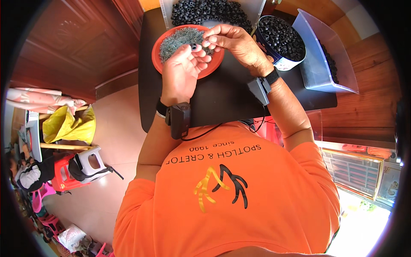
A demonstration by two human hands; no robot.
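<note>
My left hand (182,70) is over the near side of a round orange basin (157,60), palm turned up. Between its thumb and forefinger it grips a small black ring-shaped part (194,47). Close beside it, my right hand (235,45) comes in from the right with thumb and fingers pinched together. What that pinch holds, if anything, is too small to make out. A heap of tiny silvery-grey metal pieces (173,43) fills the basin, possibly springs.
Behind the basin, a clear bin (166,13) holds many black ring parts. A round tub (287,64) of similar parts stands right of my right hand, beside a translucent tilted bin (312,64). Everything rests on a dark table (222,103). Stools (90,165) stand at left.
</note>
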